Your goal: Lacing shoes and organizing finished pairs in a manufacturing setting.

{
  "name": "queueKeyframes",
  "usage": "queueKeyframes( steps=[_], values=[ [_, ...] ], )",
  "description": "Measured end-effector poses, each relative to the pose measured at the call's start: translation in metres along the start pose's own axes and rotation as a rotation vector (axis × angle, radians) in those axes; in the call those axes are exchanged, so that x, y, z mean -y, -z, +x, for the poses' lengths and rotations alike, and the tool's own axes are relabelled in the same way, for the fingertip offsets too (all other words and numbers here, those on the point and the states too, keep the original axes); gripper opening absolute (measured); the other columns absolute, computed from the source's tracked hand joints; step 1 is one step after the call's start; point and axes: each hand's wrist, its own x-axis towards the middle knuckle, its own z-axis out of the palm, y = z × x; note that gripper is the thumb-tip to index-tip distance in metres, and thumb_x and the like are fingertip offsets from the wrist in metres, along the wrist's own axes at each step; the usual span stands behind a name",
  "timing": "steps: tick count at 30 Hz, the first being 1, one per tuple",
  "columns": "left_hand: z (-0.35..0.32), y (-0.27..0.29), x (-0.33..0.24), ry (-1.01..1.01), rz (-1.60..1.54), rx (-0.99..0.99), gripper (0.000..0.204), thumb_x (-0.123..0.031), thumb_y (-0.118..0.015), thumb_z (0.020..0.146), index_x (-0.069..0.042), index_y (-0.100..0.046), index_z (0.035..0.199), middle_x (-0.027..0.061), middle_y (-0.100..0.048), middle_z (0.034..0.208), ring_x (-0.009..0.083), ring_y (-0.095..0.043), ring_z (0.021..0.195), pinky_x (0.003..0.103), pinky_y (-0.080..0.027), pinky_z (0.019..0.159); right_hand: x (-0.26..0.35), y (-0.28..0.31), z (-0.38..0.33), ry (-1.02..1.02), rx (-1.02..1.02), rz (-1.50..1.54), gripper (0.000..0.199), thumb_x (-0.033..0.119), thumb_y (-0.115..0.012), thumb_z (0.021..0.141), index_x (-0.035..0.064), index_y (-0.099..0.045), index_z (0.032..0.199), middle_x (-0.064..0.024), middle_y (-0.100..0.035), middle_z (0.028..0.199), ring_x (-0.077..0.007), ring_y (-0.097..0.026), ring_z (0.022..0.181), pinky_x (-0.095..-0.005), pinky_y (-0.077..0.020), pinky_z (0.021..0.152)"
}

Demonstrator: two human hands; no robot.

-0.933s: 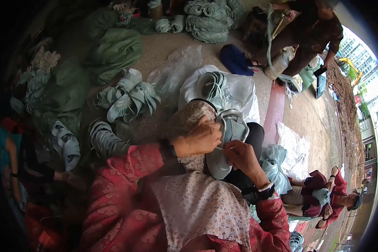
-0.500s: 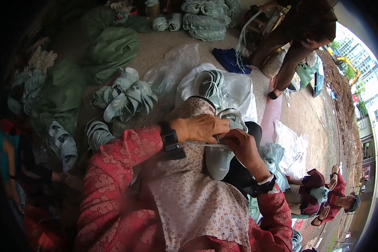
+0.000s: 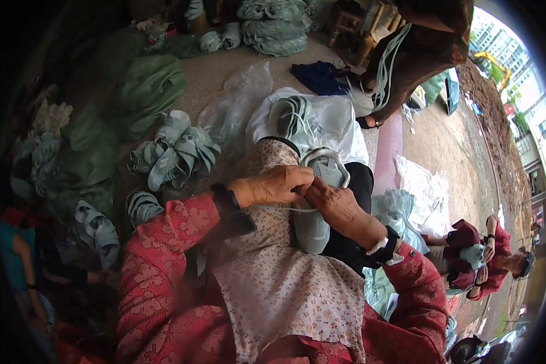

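A pale grey-green shoe upper point(image 3: 312, 232) lies across my lap, its toe toward me and its collar away from me. My left hand point(image 3: 279, 184) is closed over its lacing area from the left, thumb and fingers pinched together. From the right, my right hand point(image 3: 341, 207) meets it there, fingers also pinched, back of the hand up. A thin pale shoelace point(image 3: 270, 208) runs out to the left beneath my hands; the exact spot where the fingertips grip it is hidden. A floral apron point(image 3: 285, 285) and black cloth lie under the shoe.
Shoe uppers point(image 3: 294, 115) rest on white plastic ahead of my knees. More bundled uppers point(image 3: 176, 148) and green sacks point(image 3: 148, 91) are on the left. A person with laces point(image 3: 391, 60) bends at the far right; another person point(image 3: 497, 261) sits at right.
My right hand has turned so its back shows more, and both hands still meet over the shoe. The laces by the bending person have swung right. The whole view has shifted slightly.
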Motion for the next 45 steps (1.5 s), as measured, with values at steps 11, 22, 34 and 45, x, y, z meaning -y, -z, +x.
queueKeyframes(
  steps=[11,22,34,45],
  values=[
    [0.012,0.007,-0.02,0.188,-0.12,0.151,0.016,-0.003,-0.073,0.077,-0.003,-0.059,0.084,0.0033,-0.05,0.086,0.0149,-0.054,0.076,0.029,-0.045,0.062,-0.026,0.003,-0.023,-0.107,-0.189,-0.059,0.023,0.004,-0.055,0.083,-0.0012,-0.045,0.103,-0.0148,-0.055,0.089,-0.0304,-0.064,0.072,-0.0374,-0.0531,0.059],
    [0.02,-0.011,-0.024,0.249,-0.024,0.077,0.019,-0.017,-0.082,0.076,-0.002,-0.072,0.084,0.0014,-0.049,0.088,0.0115,-0.05,0.083,0.024,-0.042,0.07,-0.043,0.069,-0.031,-0.537,-0.521,1.825,0.032,0.03,-0.043,0.105,0.0008,-0.053,0.107,-0.0116,-0.065,0.108,-0.0158,-0.067,0.072,-0.0265,-0.0528,0.06],
    [0.035,0.01,-0.03,0.455,-0.305,0.348,0.015,-0.01,-0.077,0.078,-0.004,-0.074,0.092,0.0,-0.046,0.092,0.0123,-0.049,0.089,0.024,-0.041,0.078,-0.287,0.103,-0.221,-0.234,-1.121,1.849,0.018,-0.004,-0.053,0.088,0.0102,-0.048,0.079,-0.0004,-0.045,0.07,-0.0105,-0.044,0.06,-0.021,-0.0397,0.058],
    [0.04,0.004,-0.051,0.439,-0.136,0.259,0.026,-0.014,-0.076,0.081,-0.008,-0.072,0.105,-0.001,-0.048,0.092,0.0108,-0.05,0.077,0.022,-0.042,0.068,-0.336,0.105,-0.401,-0.536,-1.266,1.327,0.008,0.003,-0.053,0.093,0.0052,-0.048,0.087,0.0004,-0.044,0.076,-0.0122,-0.044,0.064,-0.0212,-0.0414,0.059]
  ],
)
